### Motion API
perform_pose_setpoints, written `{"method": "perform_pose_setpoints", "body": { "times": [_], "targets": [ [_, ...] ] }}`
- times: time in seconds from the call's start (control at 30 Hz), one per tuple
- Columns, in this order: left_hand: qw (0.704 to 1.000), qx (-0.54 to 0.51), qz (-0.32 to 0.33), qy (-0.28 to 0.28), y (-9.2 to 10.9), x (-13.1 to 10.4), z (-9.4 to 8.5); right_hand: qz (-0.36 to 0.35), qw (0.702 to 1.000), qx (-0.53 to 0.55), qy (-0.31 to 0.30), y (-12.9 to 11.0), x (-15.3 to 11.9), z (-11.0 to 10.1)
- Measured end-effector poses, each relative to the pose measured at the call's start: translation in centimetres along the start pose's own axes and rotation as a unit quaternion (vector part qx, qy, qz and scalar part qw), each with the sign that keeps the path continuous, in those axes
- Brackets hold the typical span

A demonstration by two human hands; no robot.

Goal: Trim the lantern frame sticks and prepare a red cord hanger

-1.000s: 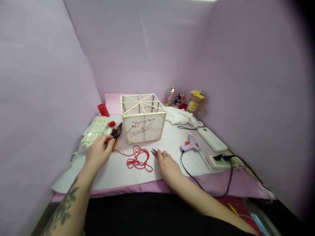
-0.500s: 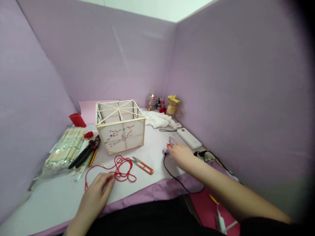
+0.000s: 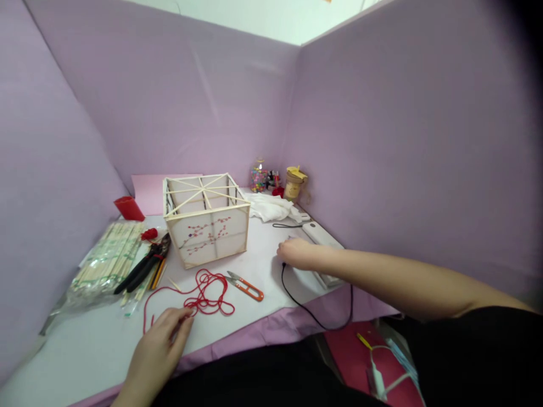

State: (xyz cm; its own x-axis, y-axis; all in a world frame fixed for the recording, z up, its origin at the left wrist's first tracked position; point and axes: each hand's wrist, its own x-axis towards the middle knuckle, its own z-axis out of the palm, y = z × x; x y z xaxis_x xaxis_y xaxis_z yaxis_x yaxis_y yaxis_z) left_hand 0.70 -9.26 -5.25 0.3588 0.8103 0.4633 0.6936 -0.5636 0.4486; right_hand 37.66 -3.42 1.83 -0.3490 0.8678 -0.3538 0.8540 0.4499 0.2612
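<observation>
Lilac partitions walled the white worktop (image 3: 263, 265). The left hand (image 3: 159, 345), fingers loosely curled, touched red cord (image 3: 203, 294); the right hand (image 3: 297, 252) covered something unidentifiable, grip unclear. The black cable (image 3: 297, 299) trailing beneath could snag.
</observation>
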Motion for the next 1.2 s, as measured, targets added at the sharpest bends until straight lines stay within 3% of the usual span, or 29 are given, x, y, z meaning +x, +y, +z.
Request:
{"method": "perform_pose_setpoints", "body": {
  "times": [0.2, 0.3, 0.4, 0.5, 0.67, 0.77, 0.93, 1.07, 1.2],
  "targets": [
    [1.000, -0.006, -0.013, -0.006, 0.0, 0.1, -0.1, -0.027, 0.995, -0.014, 0.096, 3.0, -1.8, -4.9],
    [1.000, -0.010, -0.013, -0.010, 0.0, 0.1, -0.1, -0.058, 0.990, -0.034, 0.123, 4.7, -2.4, -6.2],
    [1.000, -0.008, -0.016, -0.011, -0.1, 0.0, 0.0, -0.132, 0.984, -0.055, 0.110, 6.4, -2.2, -5.4],
    [1.000, -0.006, -0.020, -0.012, -0.1, -0.1, 0.0, -0.206, 0.973, -0.070, 0.074, 7.7, -1.3, -3.1],
    [1.000, -0.012, -0.020, -0.012, 0.0, -0.1, 0.0, -0.253, 0.962, -0.086, 0.050, 8.3, 1.1, 0.5],
    [0.999, -0.017, -0.031, -0.022, -0.1, -0.3, 0.0, -0.255, 0.961, -0.091, 0.056, 7.8, 2.7, 1.0],
    [0.999, -0.024, -0.039, -0.024, -0.1, -0.4, 0.0, -0.239, 0.966, -0.072, 0.066, 6.2, 6.1, 0.1],
    [1.000, -0.014, -0.021, -0.007, -0.3, -0.3, 0.0, -0.181, 0.980, -0.026, 0.071, 5.1, 8.8, -0.4],
    [1.000, -0.005, 0.001, 0.004, -0.7, -0.3, 0.0, -0.103, 0.990, 0.046, 0.083, 5.8, 9.0, -0.5]
  ]
}}
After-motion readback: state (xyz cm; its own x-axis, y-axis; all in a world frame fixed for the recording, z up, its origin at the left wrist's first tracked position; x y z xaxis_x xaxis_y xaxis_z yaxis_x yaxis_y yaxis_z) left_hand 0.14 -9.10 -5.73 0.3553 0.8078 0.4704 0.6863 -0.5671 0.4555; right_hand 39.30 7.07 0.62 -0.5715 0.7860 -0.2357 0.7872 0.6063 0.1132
